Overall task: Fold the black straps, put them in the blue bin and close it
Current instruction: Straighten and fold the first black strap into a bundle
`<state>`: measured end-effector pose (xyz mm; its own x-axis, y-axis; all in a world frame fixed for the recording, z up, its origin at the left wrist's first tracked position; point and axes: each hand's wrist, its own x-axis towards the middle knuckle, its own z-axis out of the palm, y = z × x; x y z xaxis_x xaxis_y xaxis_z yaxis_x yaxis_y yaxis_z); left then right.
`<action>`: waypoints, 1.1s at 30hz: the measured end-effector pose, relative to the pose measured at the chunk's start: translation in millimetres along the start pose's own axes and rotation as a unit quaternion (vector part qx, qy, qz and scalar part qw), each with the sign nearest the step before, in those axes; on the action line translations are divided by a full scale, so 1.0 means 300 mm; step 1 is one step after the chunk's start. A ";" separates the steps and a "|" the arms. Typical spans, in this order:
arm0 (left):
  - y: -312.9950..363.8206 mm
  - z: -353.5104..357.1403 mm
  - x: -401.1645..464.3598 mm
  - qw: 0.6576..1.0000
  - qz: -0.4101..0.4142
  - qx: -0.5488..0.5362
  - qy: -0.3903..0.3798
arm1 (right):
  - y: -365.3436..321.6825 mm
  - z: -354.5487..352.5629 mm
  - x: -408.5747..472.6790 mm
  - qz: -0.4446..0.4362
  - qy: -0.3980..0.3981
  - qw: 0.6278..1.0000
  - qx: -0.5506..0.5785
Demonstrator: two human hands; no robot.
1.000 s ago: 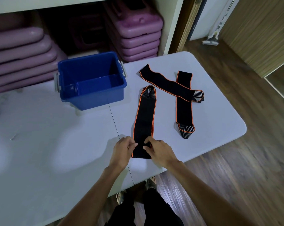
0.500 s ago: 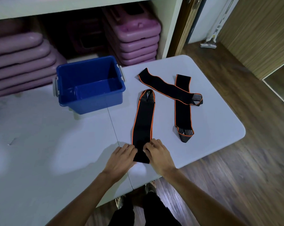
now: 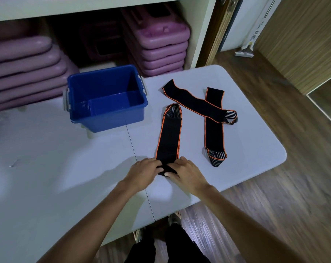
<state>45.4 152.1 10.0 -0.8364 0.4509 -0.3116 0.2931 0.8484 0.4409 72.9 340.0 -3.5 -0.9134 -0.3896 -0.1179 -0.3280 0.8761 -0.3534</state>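
Observation:
Three black straps with orange edging lie on the white table [image 3: 256,149]. The nearest strap [image 3: 169,137] runs straight away from me, and both hands hold its near end. My left hand [image 3: 143,171] and my right hand [image 3: 185,173] pinch that end, which is curled into a small roll between my fingers. Two more straps lie crossed to the right: one diagonal [image 3: 195,103], one lengthwise [image 3: 214,130]. The blue bin [image 3: 107,118] stands open and empty to the left of the straps; no lid is in view.
Stacks of purple plastic steps [image 3: 161,44] fill the shelf behind the table. The table's right and near edges drop to a wooden floor [image 3: 275,215]. A seam [image 3: 140,168] runs down the tabletop just left of my hands. My feet show below the table edge.
My hands have shifted slightly forward on the strap's near end, and that end is now curled over into a small roll. The other straps and the bin have not moved.

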 end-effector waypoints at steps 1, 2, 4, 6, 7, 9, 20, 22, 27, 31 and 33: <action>-0.001 -0.012 0.013 0.999 -0.020 -0.023 -0.020 | 0.005 -0.016 0.014 0.014 -0.026 0.999 0.035; -0.003 -0.017 0.025 0.998 -0.034 -0.041 -0.034 | 0.010 -0.028 0.025 0.039 -0.049 0.996 0.066; -0.001 -0.018 0.046 0.995 -0.054 -0.066 -0.042 | 0.015 -0.030 0.035 0.093 -0.081 0.986 0.116; 0.009 -0.005 0.062 0.995 -0.071 -0.069 -0.020 | 0.017 -0.018 0.037 0.130 -0.077 0.976 0.157; 0.017 0.002 0.066 0.994 -0.080 -0.068 -0.004 | 0.017 -0.014 0.038 0.142 -0.075 0.973 0.166; 0.037 0.017 0.066 0.992 -0.097 -0.071 0.031 | 0.018 -0.015 0.046 0.142 -0.061 0.975 0.160; 0.008 0.085 0.005 0.988 0.074 0.098 0.091 | -0.005 -0.011 0.083 0.113 0.050 0.992 0.001; -0.007 0.090 -0.016 0.988 0.088 0.100 0.078 | -0.009 0.009 0.070 0.089 0.080 0.991 -0.054; -0.002 0.093 0.018 0.987 0.072 0.125 0.066 | -0.002 0.037 0.008 0.027 0.062 0.990 -0.123; -0.020 0.081 0.027 0.989 0.090 0.099 0.063 | 0.004 0.030 0.016 0.005 0.063 0.989 -0.132; -0.024 0.075 0.034 0.984 0.111 0.120 0.068 | 0.004 0.023 0.016 -0.009 0.071 0.988 -0.138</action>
<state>45.3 156.8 -15.4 -0.7885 0.6057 -0.1068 0.5638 0.7811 0.2683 69.6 337.3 -10.9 -0.9248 -0.3796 0.0252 -0.3803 0.9209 -0.0856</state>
